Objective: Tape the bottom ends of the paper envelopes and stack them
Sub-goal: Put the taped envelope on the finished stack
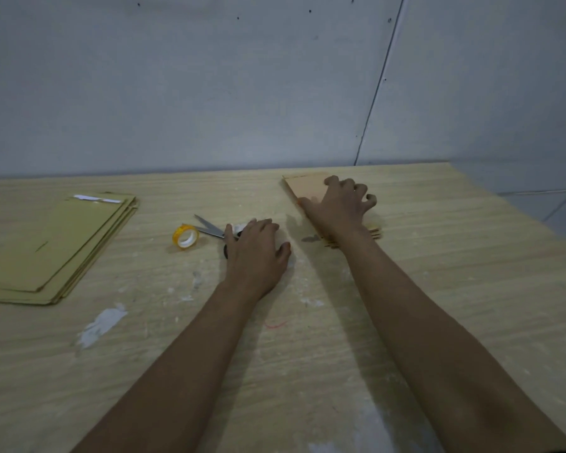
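Note:
A pile of tan paper envelopes (304,188) lies at the back right of the wooden table (471,273). My right hand (340,204) rests on top of it with fingers spread and curled at the tips. A second stack of yellow-brown envelopes (59,243) lies at the left, a white strip showing at its far end. A roll of clear tape with a yellow core (186,236) stands near the middle. Beside it lie scissors (209,227); my left hand (258,253) lies flat over their dark handles, fingers straight.
A grey wall (209,86) runs right behind the table's far edge. White paint smears (100,323) mark the tabletop in front of the left stack. A tiled floor (543,204) shows past the table's right edge.

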`<state>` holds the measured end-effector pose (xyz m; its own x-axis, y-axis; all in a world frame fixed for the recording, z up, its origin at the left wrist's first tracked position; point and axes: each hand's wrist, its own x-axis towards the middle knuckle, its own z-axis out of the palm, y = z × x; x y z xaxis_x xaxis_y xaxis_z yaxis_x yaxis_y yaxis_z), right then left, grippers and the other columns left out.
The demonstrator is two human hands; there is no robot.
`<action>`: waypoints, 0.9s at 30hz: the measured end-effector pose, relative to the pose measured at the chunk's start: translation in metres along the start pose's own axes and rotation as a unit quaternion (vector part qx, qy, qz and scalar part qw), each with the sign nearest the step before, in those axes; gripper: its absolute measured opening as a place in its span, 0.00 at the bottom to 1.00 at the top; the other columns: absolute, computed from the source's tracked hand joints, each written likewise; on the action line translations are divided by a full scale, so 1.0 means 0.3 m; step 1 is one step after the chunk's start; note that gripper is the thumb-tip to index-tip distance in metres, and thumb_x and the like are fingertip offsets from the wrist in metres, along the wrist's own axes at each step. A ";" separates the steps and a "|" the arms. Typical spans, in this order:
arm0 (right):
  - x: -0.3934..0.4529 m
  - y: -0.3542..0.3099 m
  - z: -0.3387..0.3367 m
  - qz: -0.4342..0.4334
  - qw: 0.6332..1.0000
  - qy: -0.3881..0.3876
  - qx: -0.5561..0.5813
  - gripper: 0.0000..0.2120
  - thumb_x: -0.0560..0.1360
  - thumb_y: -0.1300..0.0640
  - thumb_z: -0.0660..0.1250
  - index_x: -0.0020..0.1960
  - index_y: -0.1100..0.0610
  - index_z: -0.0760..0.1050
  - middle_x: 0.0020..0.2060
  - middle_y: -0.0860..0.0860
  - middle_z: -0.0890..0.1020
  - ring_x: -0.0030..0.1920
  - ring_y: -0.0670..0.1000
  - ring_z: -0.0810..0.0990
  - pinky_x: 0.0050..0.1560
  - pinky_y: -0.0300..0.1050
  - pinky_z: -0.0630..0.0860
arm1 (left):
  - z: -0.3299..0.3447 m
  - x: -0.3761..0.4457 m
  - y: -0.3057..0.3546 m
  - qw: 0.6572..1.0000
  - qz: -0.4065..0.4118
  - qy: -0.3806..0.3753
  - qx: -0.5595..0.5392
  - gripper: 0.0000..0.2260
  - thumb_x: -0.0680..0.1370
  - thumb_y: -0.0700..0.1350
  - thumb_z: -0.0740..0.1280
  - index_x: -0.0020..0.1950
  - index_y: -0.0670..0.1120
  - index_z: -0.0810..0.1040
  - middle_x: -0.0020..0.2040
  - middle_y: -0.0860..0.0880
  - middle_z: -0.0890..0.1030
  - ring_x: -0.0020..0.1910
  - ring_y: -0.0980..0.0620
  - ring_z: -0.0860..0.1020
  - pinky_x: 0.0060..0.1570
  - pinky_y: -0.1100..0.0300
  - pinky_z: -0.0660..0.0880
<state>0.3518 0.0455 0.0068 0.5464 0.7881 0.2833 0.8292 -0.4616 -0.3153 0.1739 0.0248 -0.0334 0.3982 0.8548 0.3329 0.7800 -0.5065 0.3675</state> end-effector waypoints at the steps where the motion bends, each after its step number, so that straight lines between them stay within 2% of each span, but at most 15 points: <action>1: -0.019 -0.007 0.005 -0.025 0.999 0.041 0.024 0.26 0.71 0.37 0.65 0.63 0.51 0.73 0.63 0.55 0.74 0.67 0.60 0.65 0.65 0.60 0.56 | -0.001 -0.001 0.001 1.000 0.004 0.010 -0.008 0.18 0.82 0.52 0.61 0.70 0.47 0.73 0.72 0.51 0.72 0.75 0.51 0.65 0.75 0.40 0.45; 3: -0.068 -0.027 0.015 -0.076 0.989 0.102 0.071 0.14 0.72 0.45 0.66 0.53 0.50 0.79 0.55 0.51 0.78 0.62 0.57 0.70 0.61 0.54 0.57 | -0.008 -0.006 0.001 0.998 0.015 0.046 -0.035 0.15 0.82 0.50 0.63 0.66 0.46 0.76 0.68 0.50 0.76 0.71 0.50 0.70 0.75 0.39 0.46; 4: -0.095 -0.038 0.022 -0.099 0.984 0.121 0.090 0.11 0.72 0.47 0.65 0.49 0.50 0.81 0.51 0.50 0.80 0.59 0.57 0.72 0.58 0.53 0.57 | -0.012 -0.009 -0.001 0.996 0.021 0.066 -0.054 0.13 0.81 0.49 0.64 0.63 0.46 0.78 0.65 0.49 0.78 0.68 0.49 0.73 0.74 0.39 0.49; 6: -0.149 -0.057 0.032 -0.141 0.971 0.151 0.123 0.11 0.71 0.48 0.63 0.43 0.52 0.81 0.43 0.48 0.81 0.53 0.56 0.75 0.53 0.51 0.57 | -0.027 -0.023 -0.008 0.989 0.035 0.113 -0.087 0.09 0.79 0.46 0.66 0.57 0.46 0.80 0.58 0.49 0.81 0.59 0.47 0.78 0.69 0.40 0.60; 7: -0.175 -0.067 0.034 -0.161 0.963 0.168 0.137 0.11 0.71 0.47 0.61 0.41 0.52 0.80 0.40 0.47 0.81 0.50 0.56 0.76 0.52 0.51 0.58 | -0.040 -0.033 -0.014 0.985 0.041 0.138 -0.098 0.08 0.77 0.46 0.66 0.54 0.46 0.81 0.54 0.49 0.81 0.54 0.46 0.79 0.63 0.43 0.65; 10: -0.249 -0.100 0.024 -0.216 0.940 0.198 0.174 0.09 0.71 0.48 0.61 0.39 0.51 0.77 0.36 0.45 0.80 0.45 0.53 0.76 0.50 0.52 0.62 | -0.092 -0.065 -0.041 0.972 0.064 0.187 -0.126 0.07 0.74 0.46 0.65 0.48 0.46 0.80 0.47 0.49 0.80 0.47 0.45 0.78 0.48 0.49 0.70; 13: -0.325 -0.144 0.012 -0.289 0.918 0.169 0.213 0.08 0.72 0.49 0.63 0.40 0.51 0.77 0.34 0.44 0.79 0.42 0.50 0.76 0.49 0.52 0.65 | -0.150 -0.117 -0.108 0.962 0.102 0.219 -0.128 0.06 0.75 0.46 0.65 0.47 0.46 0.79 0.46 0.50 0.79 0.46 0.46 0.77 0.45 0.48 0.71; 15: -0.365 -0.176 0.012 -0.339 0.906 0.133 0.217 0.07 0.73 0.50 0.64 0.41 0.52 0.77 0.33 0.44 0.79 0.40 0.49 0.75 0.47 0.50 0.66 | -0.186 -0.152 -0.168 0.960 0.100 0.235 -0.111 0.03 0.75 0.45 0.66 0.47 0.48 0.78 0.46 0.52 0.79 0.46 0.48 0.77 0.46 0.50 0.69; 17: -0.403 -0.214 0.016 -0.375 0.894 0.096 0.224 0.05 0.73 0.53 0.66 0.41 0.53 0.78 0.33 0.45 0.79 0.39 0.49 0.74 0.44 0.48 0.66 | -0.226 -0.185 -0.236 0.960 0.075 0.253 -0.091 0.03 0.74 0.44 0.67 0.47 0.49 0.77 0.46 0.53 0.78 0.44 0.48 0.77 0.46 0.51 0.68; 19: -0.436 -0.250 0.020 -0.397 0.884 0.073 0.237 0.04 0.72 0.54 0.67 0.41 0.53 0.77 0.32 0.45 0.79 0.38 0.50 0.73 0.42 0.47 0.68 | -0.268 -0.202 -0.305 0.955 0.047 0.279 -0.088 0.03 0.74 0.44 0.66 0.46 0.49 0.77 0.45 0.51 0.79 0.42 0.47 0.78 0.45 0.50 0.71; 21: -0.474 -0.290 0.023 -0.415 0.872 0.047 0.254 0.04 0.72 0.55 0.67 0.40 0.54 0.77 0.31 0.46 0.79 0.37 0.50 0.75 0.38 0.47 0.70 | -0.315 -0.224 -0.379 0.950 -0.005 0.304 -0.072 0.04 0.73 0.45 0.66 0.47 0.48 0.78 0.45 0.50 0.79 0.42 0.46 0.78 0.45 0.51 0.69; 24: -0.525 -0.340 0.032 -0.444 0.856 -0.012 0.265 0.02 0.72 0.56 0.68 0.40 0.53 0.77 0.32 0.46 0.80 0.35 0.48 0.76 0.35 0.44 0.70 | -0.368 -0.253 -0.482 0.946 -0.098 0.309 -0.026 0.08 0.71 0.46 0.65 0.48 0.48 0.79 0.47 0.47 0.79 0.47 0.42 0.78 0.48 0.48 0.69; 27: -0.569 -0.395 0.046 -0.471 0.847 -0.057 0.241 0.02 0.72 0.56 0.68 0.41 0.53 0.78 0.35 0.47 0.80 0.35 0.49 0.77 0.34 0.46 0.72 | -0.404 -0.282 -0.573 0.944 -0.205 0.258 0.011 0.11 0.73 0.45 0.68 0.55 0.48 0.80 0.56 0.44 0.79 0.57 0.39 0.76 0.58 0.45 0.67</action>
<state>0.1585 -0.0287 -0.0168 -0.3671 0.7612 0.5346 0.7319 0.5911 -0.3390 -0.0523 0.0257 -0.0196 -0.2226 0.8062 0.5481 0.8301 -0.1382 0.5403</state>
